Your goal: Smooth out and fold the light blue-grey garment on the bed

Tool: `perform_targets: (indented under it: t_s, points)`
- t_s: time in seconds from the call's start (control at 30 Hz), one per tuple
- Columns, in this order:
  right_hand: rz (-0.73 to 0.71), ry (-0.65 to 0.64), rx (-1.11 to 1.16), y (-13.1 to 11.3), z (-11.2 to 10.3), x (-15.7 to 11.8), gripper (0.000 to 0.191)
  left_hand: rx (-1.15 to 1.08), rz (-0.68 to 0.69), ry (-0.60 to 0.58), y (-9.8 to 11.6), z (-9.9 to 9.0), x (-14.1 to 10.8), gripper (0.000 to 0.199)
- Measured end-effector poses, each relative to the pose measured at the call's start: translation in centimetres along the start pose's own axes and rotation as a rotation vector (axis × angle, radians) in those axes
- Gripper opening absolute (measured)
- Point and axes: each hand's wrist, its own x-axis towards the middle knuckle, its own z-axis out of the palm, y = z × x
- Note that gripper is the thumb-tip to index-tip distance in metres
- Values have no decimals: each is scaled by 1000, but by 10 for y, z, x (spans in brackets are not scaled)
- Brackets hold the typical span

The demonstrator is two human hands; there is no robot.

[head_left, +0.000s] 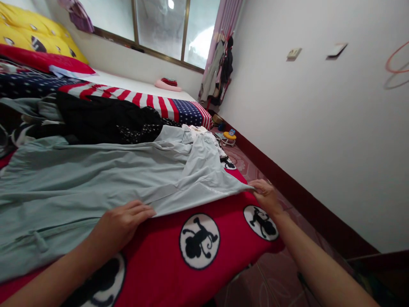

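Pillows: yellow patterned pillow [38,34] at the far left, with red pillow [41,57] lying against it, both at the far end of the bed;
Black clothing [105,119]: heaped left of centre, just beyond the green cloth and touching it;
Left arm: left forearm [54,277] reaches in from the near left edge, low and angled up to the right;
Left hand [126,224]: open and palm down, fingers straight and lightly spread, pressing flat on the cloth near its near edge;
Pale green garment [96,179]: spread flat and wrinkled across the red blanket, running from the left edge toward the right, with a corner folded over at the far side;
Red blanket [153,264]: lies under the garment and both hands, printed with monkey emblem [199,241] in the near middle, between the hands;
Right hand [266,197]: fingers curled and pinched on the garment's right corner, well apart from the left hand;
Right arm: right forearm [319,264] stretches out from the near right, over the tiled floor [255,281];
Far right: white wall [319,128] runs alongside the bed, with orange hoop [398,57] hanging at the edge
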Motion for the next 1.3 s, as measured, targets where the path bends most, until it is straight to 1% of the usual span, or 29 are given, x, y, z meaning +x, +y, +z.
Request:
perform_targets:
  t_s: [0.07, 0.1, 0.13, 0.17, 0.23, 0.27, 0.33, 0.37, 0.43, 0.5, 0.6, 0.67, 0.73, 0.83, 0.93, 1.0, 1.03, 1.13, 1.2, 1.3]
  points:
    - [-4, -146, -59, 3, 1, -13, 13, -4, -18, -74, 10, -3, -3, 40]
    - [1, -195, -78, 3, 1, -17, 16, -20, -37, -109, 14, -6, -4, 37]
    - [6, -212, -86, 1, 0, -19, 19, -46, -62, -137, 18, -11, -4, 33]
    - [12, -196, -82, -2, 0, -19, 23, -79, -91, -159, 21, -15, -4, 28]
    - [37, -94, -46, -15, 3, -12, 26, -143, -151, -184, 25, -22, -2, 23]
    - [60, -49, -27, -23, 7, -7, 24, -163, -185, -177, 26, -24, -2, 24]
    - [109, -15, 6, -42, 17, 6, 17, -173, -244, -136, 22, -26, -1, 27]
    - [121, -13, 13, -50, 24, 12, 18, -165, -269, -105, 18, -27, -1, 28]
    - [96, -4, 20, -66, 41, 24, 23, -132, -306, -30, 5, -29, -5, 27]
    - [35, 31, 45, -78, 58, 34, 25, -88, -347, 33, -13, -36, -15, 25]
    - [-101, 61, 120, -98, 82, 44, 19, -10, -443, 96, -40, -52, -38, 24]
    - [-201, 21, 179, -115, 97, 47, 15, 31, -506, 124, -54, -64, -57, 25]
    - [-273, -50, 210, -132, 111, 48, 15, 72, -545, 158, -65, -75, -74, 27]
    - [-352, -159, 186, -151, 133, 52, 18, 147, -583, 197, -79, -88, -94, 32]
    - [-398, -253, 106, -157, 153, 60, 25, 192, -620, 186, -92, -94, -105, 38]
    - [-406, -287, 66, -155, 163, 66, 18, 200, -619, 156, -99, -93, -111, 40]
    - [-407, -289, 55, -153, 167, 67, 13, 204, -614, 137, -102, -91, -114, 41]
    - [-387, -241, 58, -148, 176, 66, 17, 213, -606, 102, -105, -82, -122, 41]
    - [-360, -192, 90, -145, 181, 61, 17, 223, -604, 130, -102, -78, -127, 40]
    - [-342, -140, 141, -144, 186, 54, 17, 302, -622, 257, -97, -79, -132, 38]
